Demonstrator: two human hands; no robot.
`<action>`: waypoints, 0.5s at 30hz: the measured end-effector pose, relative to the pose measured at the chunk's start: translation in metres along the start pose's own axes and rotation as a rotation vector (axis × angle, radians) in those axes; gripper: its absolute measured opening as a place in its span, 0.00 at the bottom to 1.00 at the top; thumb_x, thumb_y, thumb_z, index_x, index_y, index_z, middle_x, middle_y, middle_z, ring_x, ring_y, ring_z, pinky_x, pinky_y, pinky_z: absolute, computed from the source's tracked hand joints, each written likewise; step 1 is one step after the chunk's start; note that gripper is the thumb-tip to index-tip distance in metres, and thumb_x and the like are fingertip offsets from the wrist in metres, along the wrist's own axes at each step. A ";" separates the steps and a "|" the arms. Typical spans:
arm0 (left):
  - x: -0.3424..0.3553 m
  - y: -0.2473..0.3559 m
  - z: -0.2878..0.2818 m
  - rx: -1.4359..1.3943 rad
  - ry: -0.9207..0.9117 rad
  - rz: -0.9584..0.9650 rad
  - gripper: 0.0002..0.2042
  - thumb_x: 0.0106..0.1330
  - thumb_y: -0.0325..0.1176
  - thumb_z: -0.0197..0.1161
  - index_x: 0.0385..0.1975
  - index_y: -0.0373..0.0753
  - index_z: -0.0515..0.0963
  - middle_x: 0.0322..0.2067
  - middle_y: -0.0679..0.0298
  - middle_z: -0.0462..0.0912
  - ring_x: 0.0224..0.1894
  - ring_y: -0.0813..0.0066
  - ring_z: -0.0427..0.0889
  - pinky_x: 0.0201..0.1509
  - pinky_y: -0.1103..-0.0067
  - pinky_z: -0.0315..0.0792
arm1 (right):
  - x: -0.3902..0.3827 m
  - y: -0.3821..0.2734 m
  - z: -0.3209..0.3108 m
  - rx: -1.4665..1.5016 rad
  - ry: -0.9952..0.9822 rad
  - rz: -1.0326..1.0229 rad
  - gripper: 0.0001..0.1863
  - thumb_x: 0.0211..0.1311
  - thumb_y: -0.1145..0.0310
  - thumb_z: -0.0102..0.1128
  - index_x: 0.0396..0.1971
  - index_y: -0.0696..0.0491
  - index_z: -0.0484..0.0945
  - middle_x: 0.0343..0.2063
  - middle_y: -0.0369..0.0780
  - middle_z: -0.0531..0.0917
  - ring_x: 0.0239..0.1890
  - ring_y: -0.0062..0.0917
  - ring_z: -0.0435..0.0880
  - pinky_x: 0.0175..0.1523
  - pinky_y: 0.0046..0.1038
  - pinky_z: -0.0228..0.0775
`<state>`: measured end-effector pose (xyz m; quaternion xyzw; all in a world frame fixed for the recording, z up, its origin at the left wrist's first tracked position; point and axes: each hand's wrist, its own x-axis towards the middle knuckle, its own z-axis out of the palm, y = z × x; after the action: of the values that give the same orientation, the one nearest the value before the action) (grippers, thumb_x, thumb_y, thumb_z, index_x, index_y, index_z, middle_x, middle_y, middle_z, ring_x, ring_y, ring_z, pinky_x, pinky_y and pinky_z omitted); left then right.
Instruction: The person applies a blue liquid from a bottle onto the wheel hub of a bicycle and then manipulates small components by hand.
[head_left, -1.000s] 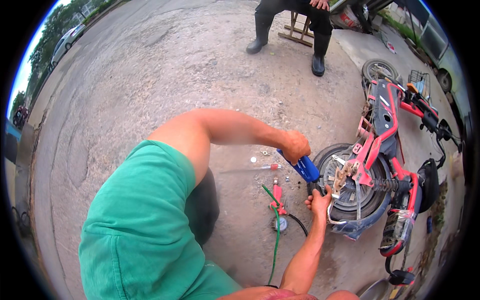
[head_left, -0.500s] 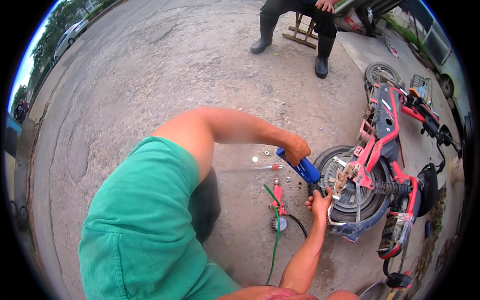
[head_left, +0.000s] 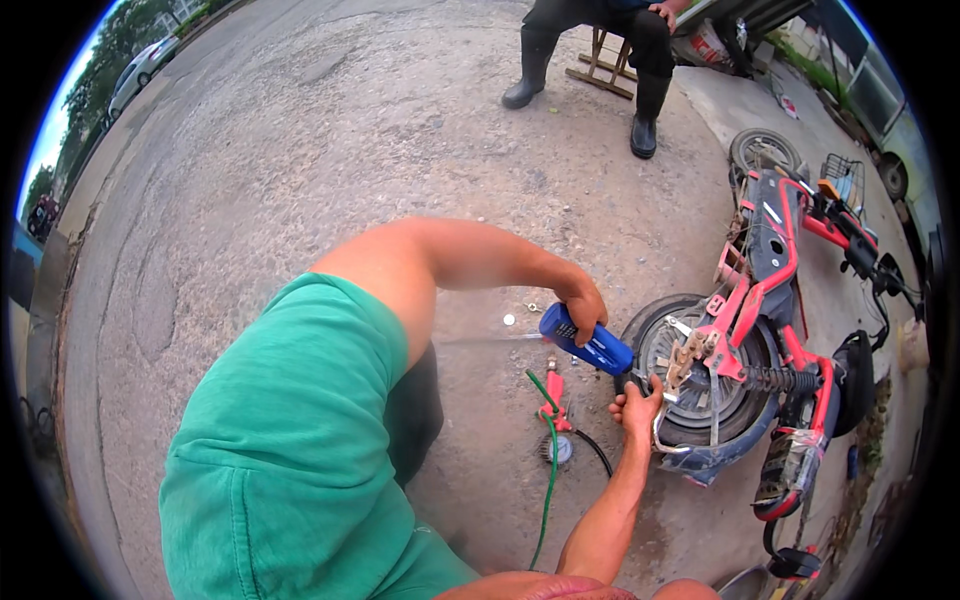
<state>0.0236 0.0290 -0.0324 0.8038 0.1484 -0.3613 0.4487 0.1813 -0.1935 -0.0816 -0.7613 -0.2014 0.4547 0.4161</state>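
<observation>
Since the earlier frame, the blue bottle has shifted: its rear end sits lower and farther left, so it lies flatter across the view, and the left hand has turned with it. Right hand about the same.

Biggest first: red-and-black scooter on its side, right of the hands. Its rear wheel is nearest them, outer edge just beside the right hand. Bottle sits left of the wheel, front end right by the right fingers. Left hand wraps the bottle from above; right hand is curled, can't tell if it's pinching anything.

Step reads as aiming the bottle's front end at that spot. To do it well: brace the right hand, keep the bottle end close and lined up, hold one angle, press gently. Grit on the bottle end would be the likely trouble.

Surface: rough, gritty, stony ground. Space is outdoors: parked car far upper left, seated person in black boots, wooden stool. By the hands: green hose, red hand tool, round gauge, white disc.
</observation>
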 end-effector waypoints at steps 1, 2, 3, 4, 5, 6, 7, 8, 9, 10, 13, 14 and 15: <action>0.002 -0.005 0.000 -0.145 -0.028 0.014 0.22 0.57 0.36 0.67 0.50 0.34 0.75 0.41 0.56 0.82 0.46 0.65 0.81 0.49 0.70 0.74 | 0.001 0.001 -0.001 0.000 0.005 0.000 0.36 0.63 0.70 0.54 0.69 0.48 0.49 0.21 0.38 0.77 0.14 0.23 0.76 0.15 0.22 0.64; 0.003 -0.012 0.003 -0.291 -0.056 0.029 0.23 0.58 0.37 0.67 0.52 0.35 0.74 0.43 0.57 0.81 0.47 0.66 0.81 0.50 0.69 0.74 | 0.002 0.002 0.000 0.001 0.010 0.000 0.36 0.63 0.70 0.54 0.69 0.48 0.49 0.21 0.38 0.77 0.14 0.23 0.76 0.15 0.22 0.64; 0.003 -0.018 0.005 -0.437 -0.084 0.041 0.23 0.60 0.38 0.67 0.53 0.35 0.73 0.45 0.58 0.81 0.48 0.67 0.80 0.51 0.69 0.75 | 0.002 0.003 0.000 0.003 0.014 0.000 0.36 0.63 0.70 0.54 0.69 0.48 0.49 0.21 0.38 0.77 0.14 0.22 0.76 0.15 0.21 0.64; 0.005 -0.025 0.007 -0.574 -0.114 0.024 0.24 0.61 0.39 0.67 0.54 0.36 0.71 0.45 0.58 0.80 0.48 0.66 0.80 0.53 0.69 0.75 | 0.001 0.001 0.001 -0.003 0.011 0.000 0.37 0.63 0.70 0.55 0.70 0.48 0.49 0.21 0.39 0.77 0.14 0.23 0.77 0.16 0.22 0.65; 0.008 -0.032 0.010 -0.712 -0.143 0.007 0.25 0.62 0.40 0.67 0.55 0.36 0.70 0.46 0.58 0.79 0.48 0.66 0.80 0.54 0.68 0.75 | 0.001 -0.001 0.002 -0.009 0.007 0.001 0.38 0.62 0.70 0.55 0.70 0.48 0.48 0.22 0.39 0.77 0.15 0.24 0.77 0.17 0.23 0.65; 0.006 -0.030 0.013 -0.848 -0.178 -0.006 0.26 0.62 0.41 0.67 0.57 0.36 0.69 0.47 0.58 0.78 0.48 0.66 0.80 0.55 0.67 0.75 | 0.000 -0.001 0.000 -0.015 0.010 0.004 0.39 0.61 0.70 0.56 0.71 0.49 0.48 0.22 0.40 0.78 0.16 0.24 0.77 0.18 0.24 0.66; 0.002 -0.030 0.014 -0.902 -0.196 -0.051 0.27 0.64 0.46 0.65 0.57 0.36 0.67 0.47 0.56 0.76 0.49 0.64 0.79 0.56 0.62 0.76 | -0.001 -0.001 -0.001 -0.011 0.010 0.007 0.39 0.61 0.70 0.56 0.71 0.49 0.48 0.22 0.40 0.77 0.16 0.24 0.77 0.18 0.23 0.66; -0.001 -0.028 0.015 -0.938 -0.215 -0.050 0.28 0.64 0.47 0.65 0.57 0.36 0.67 0.47 0.56 0.76 0.49 0.63 0.79 0.55 0.61 0.76 | 0.000 -0.001 -0.002 -0.007 0.014 0.006 0.39 0.61 0.70 0.56 0.71 0.49 0.47 0.22 0.40 0.77 0.16 0.24 0.77 0.17 0.23 0.66; -0.006 -0.027 0.017 -0.978 -0.228 -0.049 0.28 0.65 0.49 0.64 0.56 0.36 0.67 0.47 0.55 0.76 0.50 0.62 0.79 0.55 0.61 0.77 | 0.001 -0.001 -0.001 -0.007 0.011 0.003 0.39 0.61 0.71 0.56 0.71 0.49 0.47 0.22 0.40 0.77 0.15 0.24 0.77 0.17 0.23 0.66; -0.013 -0.019 0.020 -1.016 -0.249 -0.048 0.29 0.65 0.51 0.63 0.56 0.35 0.67 0.47 0.55 0.76 0.50 0.61 0.79 0.54 0.60 0.77 | 0.002 0.000 -0.002 -0.004 0.014 0.005 0.40 0.61 0.71 0.56 0.71 0.49 0.47 0.22 0.40 0.77 0.15 0.24 0.77 0.17 0.23 0.66; -0.025 -0.007 0.024 -0.962 -0.174 -0.010 0.31 0.65 0.55 0.62 0.55 0.34 0.67 0.44 0.52 0.78 0.45 0.59 0.82 0.50 0.61 0.79 | 0.001 0.000 -0.002 -0.002 0.002 -0.001 0.40 0.61 0.71 0.56 0.71 0.49 0.47 0.22 0.40 0.77 0.15 0.25 0.76 0.17 0.23 0.65; -0.026 -0.006 0.022 -0.940 -0.164 -0.021 0.31 0.65 0.55 0.62 0.54 0.34 0.68 0.43 0.52 0.78 0.44 0.59 0.82 0.49 0.61 0.79 | 0.001 -0.001 -0.001 -0.003 0.000 -0.003 0.39 0.61 0.71 0.56 0.70 0.49 0.47 0.22 0.40 0.77 0.15 0.25 0.76 0.17 0.23 0.65; -0.024 -0.007 0.021 -0.910 -0.170 -0.024 0.30 0.65 0.55 0.62 0.53 0.33 0.69 0.41 0.52 0.79 0.43 0.59 0.83 0.49 0.62 0.79 | 0.000 -0.001 -0.001 0.001 -0.002 -0.003 0.39 0.61 0.71 0.56 0.70 0.49 0.47 0.22 0.40 0.77 0.15 0.25 0.76 0.17 0.23 0.65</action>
<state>-0.0065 0.0180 -0.0266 0.4908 0.2638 -0.3290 0.7624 0.1821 -0.1931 -0.0807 -0.7603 -0.2026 0.4548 0.4171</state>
